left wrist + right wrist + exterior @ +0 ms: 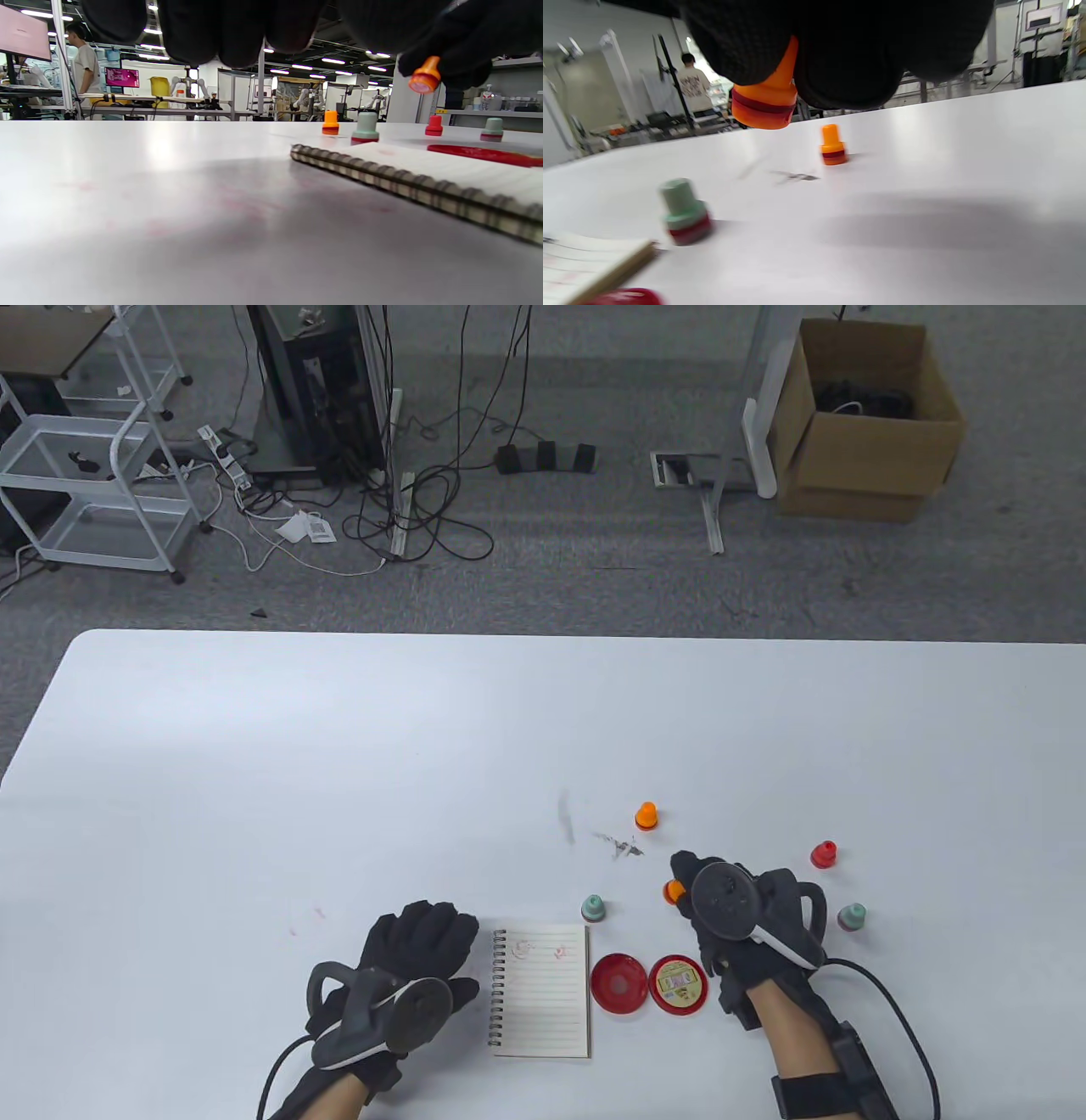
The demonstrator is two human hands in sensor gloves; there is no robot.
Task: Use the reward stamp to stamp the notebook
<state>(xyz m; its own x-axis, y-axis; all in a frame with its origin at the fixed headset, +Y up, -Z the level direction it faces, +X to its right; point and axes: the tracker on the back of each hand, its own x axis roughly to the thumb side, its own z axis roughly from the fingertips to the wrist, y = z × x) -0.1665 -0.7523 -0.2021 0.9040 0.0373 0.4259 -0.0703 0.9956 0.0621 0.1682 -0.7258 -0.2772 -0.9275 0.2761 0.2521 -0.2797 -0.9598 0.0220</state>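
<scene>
- Notebook (543, 991) sits low centre on table (254, 729), spiral edge facing my left hand (407, 976), long axis running away from me; two faint red marks near its top edge.
- My left hand lies just beside the spiral, fingers stretched forward on the table, holding nothing; can't tell if it touches the coil.
- Stamp count, left to right: green one (593, 908) just off the notebook's top right corner, orange one (646, 814) farther back, orange stamp (674, 891) in my grip, red one (823, 854), 2nd green one (852, 916) right of my right hand. Five total: 2 green, 2 orange, 1 red.
- Ink pad (678, 984) w/ its red lid (619, 984) beside it lies open btw. notebook and my right hand (738, 916); one pad, one lid.
- My right hand pinches the orange stamp by its narrow top, lifted clear of the table, face tilted down-left per left wrist view.
- Key relation: notebook lies left and nearer me from the held stamp, ink pad in btw. Right hand does the move, I reckon; left is nearer the page to steady it.
- One notebook.
</scene>
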